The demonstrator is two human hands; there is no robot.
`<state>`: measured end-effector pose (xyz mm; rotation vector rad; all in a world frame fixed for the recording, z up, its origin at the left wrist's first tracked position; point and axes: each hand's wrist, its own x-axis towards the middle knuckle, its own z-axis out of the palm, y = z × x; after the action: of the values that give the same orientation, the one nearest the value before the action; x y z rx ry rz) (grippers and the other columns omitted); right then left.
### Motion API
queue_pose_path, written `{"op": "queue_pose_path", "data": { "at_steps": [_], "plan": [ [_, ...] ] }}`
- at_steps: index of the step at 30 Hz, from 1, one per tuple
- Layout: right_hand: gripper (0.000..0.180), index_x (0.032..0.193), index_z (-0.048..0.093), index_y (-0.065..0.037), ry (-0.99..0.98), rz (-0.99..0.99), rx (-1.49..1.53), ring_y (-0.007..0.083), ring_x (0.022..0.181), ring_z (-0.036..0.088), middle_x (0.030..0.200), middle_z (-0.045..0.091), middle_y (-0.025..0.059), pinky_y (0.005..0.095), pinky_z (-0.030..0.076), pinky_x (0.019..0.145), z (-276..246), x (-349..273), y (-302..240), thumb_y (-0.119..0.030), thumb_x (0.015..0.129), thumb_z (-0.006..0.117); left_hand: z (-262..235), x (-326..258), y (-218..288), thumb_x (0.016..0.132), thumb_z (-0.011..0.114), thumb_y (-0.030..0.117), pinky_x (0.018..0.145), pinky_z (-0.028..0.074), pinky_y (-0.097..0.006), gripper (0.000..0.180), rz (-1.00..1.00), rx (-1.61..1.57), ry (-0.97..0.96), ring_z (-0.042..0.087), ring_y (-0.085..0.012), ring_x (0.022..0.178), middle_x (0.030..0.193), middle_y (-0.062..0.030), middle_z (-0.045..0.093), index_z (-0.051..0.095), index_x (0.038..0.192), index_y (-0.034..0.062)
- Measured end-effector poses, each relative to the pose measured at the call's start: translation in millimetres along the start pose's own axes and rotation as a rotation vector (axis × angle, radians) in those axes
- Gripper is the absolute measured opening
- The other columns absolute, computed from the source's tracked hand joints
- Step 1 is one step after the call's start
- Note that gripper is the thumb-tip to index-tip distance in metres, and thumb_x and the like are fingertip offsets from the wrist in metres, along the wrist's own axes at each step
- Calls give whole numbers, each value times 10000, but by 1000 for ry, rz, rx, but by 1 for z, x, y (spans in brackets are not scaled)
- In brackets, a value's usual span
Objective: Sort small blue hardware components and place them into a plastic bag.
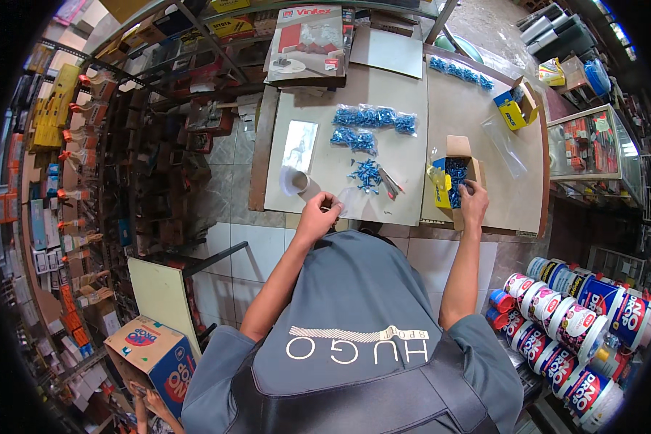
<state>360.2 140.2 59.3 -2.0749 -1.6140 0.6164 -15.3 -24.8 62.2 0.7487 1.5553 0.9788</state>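
Near the front edge of the table, my left hand (pixel 321 215) pinches a clear plastic bag (pixel 354 205) that lies flat. My right hand (pixel 473 200) is at an open yellow cardboard box (pixel 442 192), its fingers curled among blue pieces (pixel 456 172) that look like wall plugs. Between the hands lies a loose pile of the same blue plugs (pixel 367 176), with a pair of scissors (pixel 391 185) beside it. Behind the pile are several filled clear bags of plugs (pixel 365 116). What my right fingertips hold is partly hidden.
A stack of clear bags (pixel 301 144) and a round translucent thing (pixel 294 181) lie at left. Farther back are a large box (pixel 307 47), more blue bags (pixel 461 73) and another yellow box (pixel 517 105). Paint buckets (pixel 575 329) stand right. Another person's hands (pixel 152 402) show lower left.
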Motion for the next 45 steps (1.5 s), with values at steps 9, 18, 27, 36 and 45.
{"op": "queue_pose_path", "data": {
  "at_steps": [9,18,27,36,45],
  "plan": [
    [264,1241,590,50,-268,257,1235,197,933,666,1088,677,137,295,565,802,10,9,5,12,983,548,3,3,4,902,692,144,588,472,-268,187,-5,-7,-9,577,-101,631,771,-47,633,596,944,-11],
    [307,1269,587,44,-583,397,1416,229,962,658,1106,669,156,342,550,855,62,-18,-55,4,983,483,0,4,-3,910,687,151,592,471,-266,183,3,-26,0,574,-102,633,776,-42,625,589,926,-2],
    [413,1361,489,98,-746,508,1163,313,1223,580,1331,554,208,426,476,1066,130,-44,-89,-26,986,370,-7,-1,-6,906,689,145,612,497,-268,176,19,-35,32,588,-103,664,793,-48,637,598,920,-5],
    [337,1217,636,44,-190,51,724,246,1037,672,1142,684,146,336,524,936,90,-24,-83,-5,938,454,-10,-8,4,901,691,144,610,503,-267,179,-18,-37,57,592,-103,684,797,-48,637,601,923,-9],
    [400,1225,657,-8,-119,-90,-266,416,1130,600,1175,646,237,458,471,1002,41,10,11,-64,836,587,-9,1,0,897,697,139,605,491,-262,175,-22,-39,19,584,-98,673,792,-42,634,603,931,-5]
  ]
}}
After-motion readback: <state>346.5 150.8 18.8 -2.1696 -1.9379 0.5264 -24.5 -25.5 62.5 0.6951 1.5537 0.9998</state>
